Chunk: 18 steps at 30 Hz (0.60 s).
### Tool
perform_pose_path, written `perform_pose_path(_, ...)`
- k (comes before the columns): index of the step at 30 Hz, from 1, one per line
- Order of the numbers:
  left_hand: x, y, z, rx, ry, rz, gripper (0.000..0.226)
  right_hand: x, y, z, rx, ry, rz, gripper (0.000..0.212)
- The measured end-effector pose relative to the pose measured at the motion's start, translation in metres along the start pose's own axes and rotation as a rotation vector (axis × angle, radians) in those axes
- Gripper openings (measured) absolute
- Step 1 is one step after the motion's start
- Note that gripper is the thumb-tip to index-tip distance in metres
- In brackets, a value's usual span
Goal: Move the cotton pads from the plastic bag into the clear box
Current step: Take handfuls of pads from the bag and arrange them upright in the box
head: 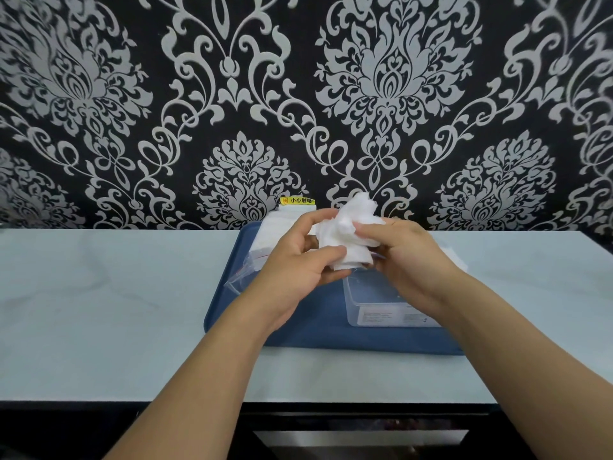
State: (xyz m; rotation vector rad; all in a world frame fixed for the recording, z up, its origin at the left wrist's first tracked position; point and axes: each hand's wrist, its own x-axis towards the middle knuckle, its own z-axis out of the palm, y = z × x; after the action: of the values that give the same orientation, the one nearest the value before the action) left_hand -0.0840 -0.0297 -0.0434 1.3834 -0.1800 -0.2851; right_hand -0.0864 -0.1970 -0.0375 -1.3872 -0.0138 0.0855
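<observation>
Just above the middle of the frame, in the single head view, two bare hands meet over a blue tray [298,330] on a pale countertop [99,293]. The left hand [298,260], coming in from lower left, curls its fingers and thumb around the lower part of a bunched wad of white cotton pads [348,227]. The right hand [404,257], from lower right, pinches the same wad from its right side, fingers bent over it. The wad rises above both hands, loose and crumpled at its top.

Directly below the right hand sits the clear box [381,307], open-topped, on the right half of the tray. Left of the hands, the plastic bag [245,270] lies slack on the tray; whether pads remain inside cannot be told. A patterned black and silver wall [298,94] fills the upper frame.

To place the pads well, the hands would likely need to keep the wad compact, lower it squarely over the box opening, and release only once it sits inside the walls, so no loose pad catches on the rim.
</observation>
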Motion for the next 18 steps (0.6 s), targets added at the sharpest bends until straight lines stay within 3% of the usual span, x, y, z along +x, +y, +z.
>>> perform_pose_path(4, 0.001, -0.002, 0.004, -0.014, -0.054, -0.034, 0.035, -0.001, 0.003, 0.004, -0.191, 0.018, -0.032, 0.026)
perform_pose_path(9, 0.002, -0.006, 0.01, 0.029, -0.014, 0.039, 0.017, 0.001, 0.002, 0.001, -0.2, 0.053, -0.026, 0.022)
perform_pose_path(13, 0.003, -0.007, 0.01, 0.067, 0.034, 0.074, 0.016, 0.0, -0.001, 0.004, -0.228, 0.114, -0.173, 0.034)
perform_pose_path(15, 0.003, -0.008, 0.012, 0.073, 0.014, 0.061, 0.013, -0.001, -0.003, 0.005, -0.274, 0.083, -0.248, 0.027)
perform_pose_path(18, 0.003, -0.01, 0.014, 0.055, -0.008, 0.032, 0.014, -0.005, -0.007, 0.008, -0.088, 0.123, -0.186, 0.019)
